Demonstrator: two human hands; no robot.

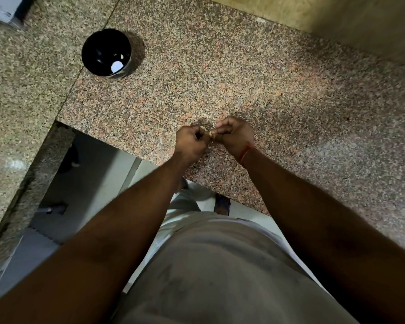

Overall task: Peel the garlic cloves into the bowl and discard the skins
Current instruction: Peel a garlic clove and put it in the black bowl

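Observation:
A small pale garlic clove [211, 133] is held between both hands just above the speckled granite counter [243, 78], near its front edge. My left hand [191, 142] pinches one side of it with curled fingers. My right hand [235, 135], a red thread on its wrist, pinches the other side. Most of the clove is hidden by the fingertips. A black bowl [96, 46] stands far off at the back left of the counter, with a white piece [117, 65] lying inside it.
The counter is L-shaped, with a second slab [21, 90] running along the left and a gap to the floor [87, 183] below its inner corner. A tiled wall [337, 15] rises at the back right. My feet show below the counter edge.

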